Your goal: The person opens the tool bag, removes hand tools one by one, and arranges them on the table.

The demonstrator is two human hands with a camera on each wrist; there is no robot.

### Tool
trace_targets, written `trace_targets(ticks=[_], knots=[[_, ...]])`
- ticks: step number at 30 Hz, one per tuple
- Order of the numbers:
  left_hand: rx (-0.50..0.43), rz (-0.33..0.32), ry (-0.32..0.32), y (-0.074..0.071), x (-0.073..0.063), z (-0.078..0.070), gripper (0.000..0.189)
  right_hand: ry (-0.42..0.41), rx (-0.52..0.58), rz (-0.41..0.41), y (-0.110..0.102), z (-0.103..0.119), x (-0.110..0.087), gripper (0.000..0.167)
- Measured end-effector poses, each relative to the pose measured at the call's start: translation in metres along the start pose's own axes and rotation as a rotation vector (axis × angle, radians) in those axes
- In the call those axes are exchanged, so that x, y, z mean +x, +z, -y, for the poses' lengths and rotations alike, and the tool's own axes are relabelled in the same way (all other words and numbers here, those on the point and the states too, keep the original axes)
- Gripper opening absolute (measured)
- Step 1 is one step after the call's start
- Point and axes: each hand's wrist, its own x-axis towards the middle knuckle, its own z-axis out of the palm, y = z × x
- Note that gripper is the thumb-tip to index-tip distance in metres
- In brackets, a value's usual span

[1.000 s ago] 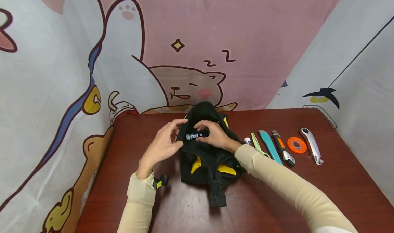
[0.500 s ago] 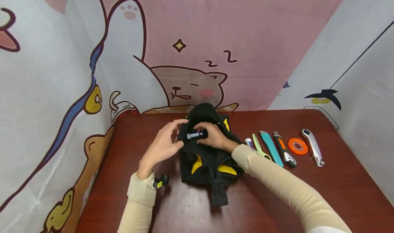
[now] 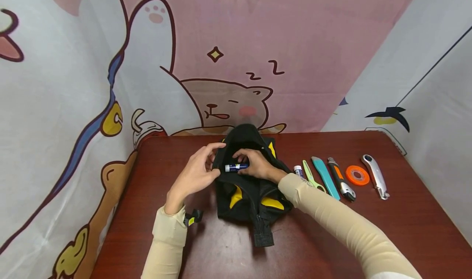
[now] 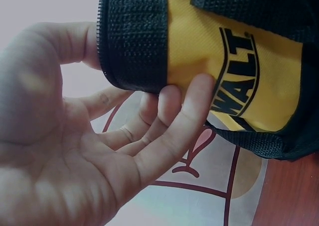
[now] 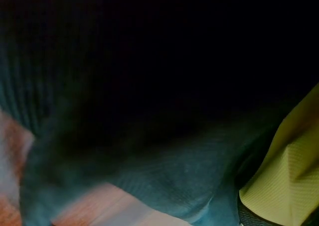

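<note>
A black and yellow tool bag [image 3: 236, 207] stands on the table with its zipped mouth spread. My left hand [image 3: 197, 168] pinches the bag's left rim; in the left wrist view the thumb and fingers of the left hand [image 4: 107, 136] hold the zipper edge beside the yellow panel [image 4: 239, 76]. Inside the mouth, my right hand [image 3: 256, 164] pinches one end of a blue glue stick [image 3: 235, 168], its pale end pointing left. The right wrist view holds dark cloth [image 5: 164, 181] and a yellow panel [image 5: 289, 181]; the right hand is hidden there.
Right of the bag lie another glue stick [image 3: 298, 171], light green scissors [image 3: 311, 175], a teal cutter [image 3: 325, 177], an orange-black utility knife [image 3: 341, 178], an orange tape roll [image 3: 357, 175] and a silver-grey tool [image 3: 374, 176]. A printed cloth [image 3: 295, 45] hangs behind the table.
The glue stick has turned in my right fingers, its blue side now showing, and sits slightly lower. My left hand keeps its hold on the rim.
</note>
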Motion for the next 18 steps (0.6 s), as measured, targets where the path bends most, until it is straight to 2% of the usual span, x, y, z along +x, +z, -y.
trace_targets(ticks=[11, 18], knots=[[0.013, 0.002, -0.003, -0.0001, -0.0014, -0.0006, 0.074, 0.002, -0.011, 0.053, -0.0018, 0.0017, -0.0019, 0.05], [0.002, 0.003, -0.002, 0.0004, -0.0015, -0.0005, 0.074, 0.008, 0.008, 0.047, -0.0082, 0.0063, -0.0055, 0.049]])
